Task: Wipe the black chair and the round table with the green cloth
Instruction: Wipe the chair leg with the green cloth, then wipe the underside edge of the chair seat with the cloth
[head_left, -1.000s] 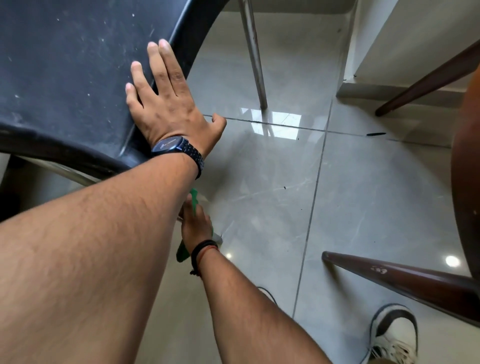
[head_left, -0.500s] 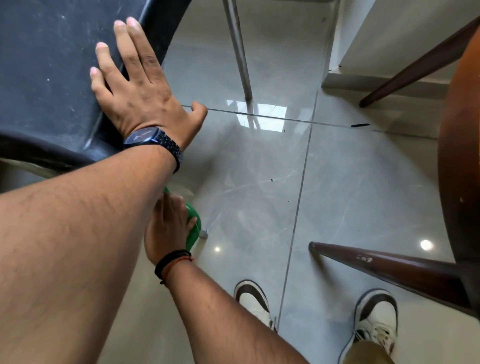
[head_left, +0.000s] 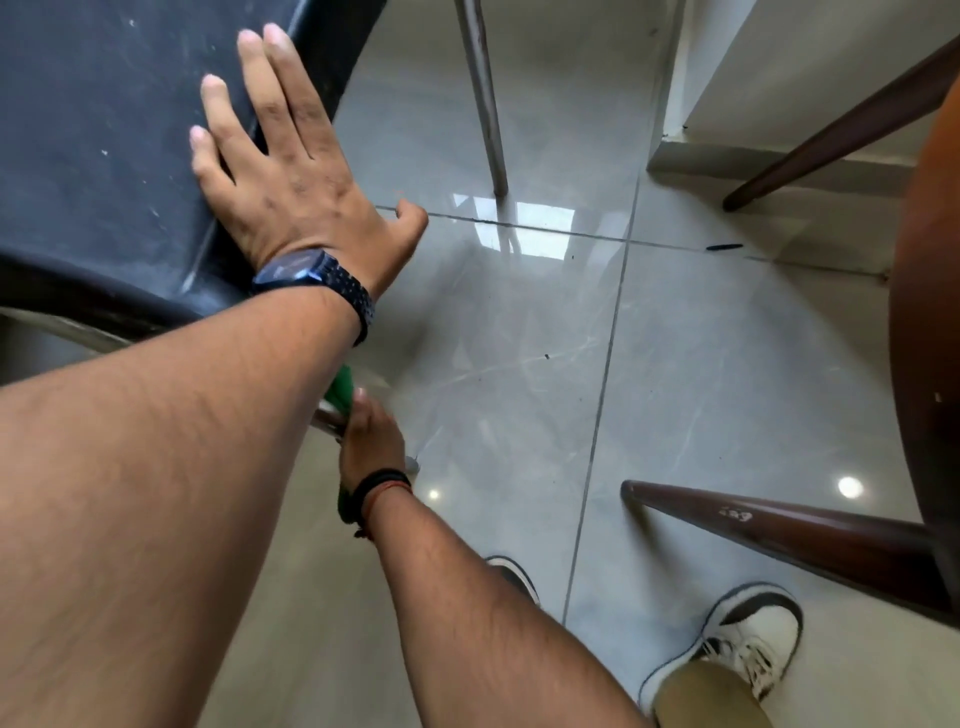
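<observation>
The black chair fills the upper left, its dusty seat facing up. My left hand, with a dark watch on the wrist, lies flat on the seat's right edge, fingers spread. Below the seat, my right hand grips the green cloth around the chair's metal front leg; only a small piece of cloth shows above the fingers, the rest being hidden by my left forearm. The round brown table curves along the right edge.
Grey glossy floor tiles lie between chair and table. The chair's far metal leg stands top centre. Dark wooden table legs angle out at right. My white shoes are at the bottom. A white wall base is upper right.
My right hand has slid up the chair leg with the cloth, which now shows above the fingers instead of beside them. My left hand stays flat on the seat.
</observation>
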